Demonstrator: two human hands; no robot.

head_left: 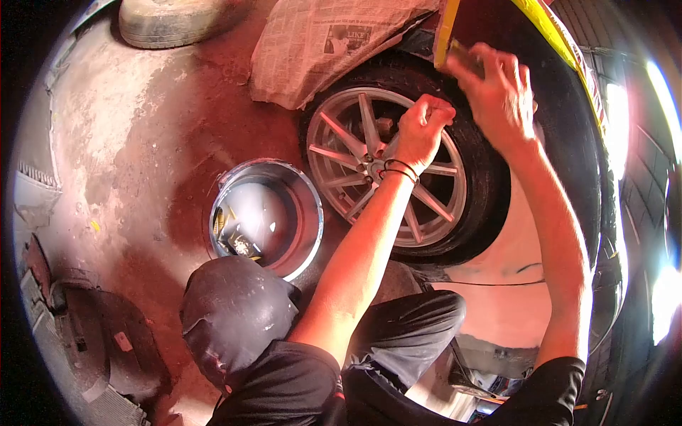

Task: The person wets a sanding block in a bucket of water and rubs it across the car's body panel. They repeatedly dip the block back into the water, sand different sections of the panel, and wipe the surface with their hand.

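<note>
My left hand (424, 131), with two dark bands at the wrist, is closed over the upper part of a silver-spoked wheel (373, 167); anything in its fingers is hidden. To its right, my right hand (501, 96) is bent around a small brownish-yellow thing (463, 58), too blurred to name. That thing is beside a strip of yellow tape (446, 32) at the edge of a dark car panel (561, 92). The black tire (490, 192) lies just below both hands.
A metal bucket (312, 234) with pale liquid and small items stands left of the wheel. Newspaper (305, 50) hangs above the tire. Another tire (167, 25) lies at the upper left. Dark car parts (114, 341) lie at the lower left.
</note>
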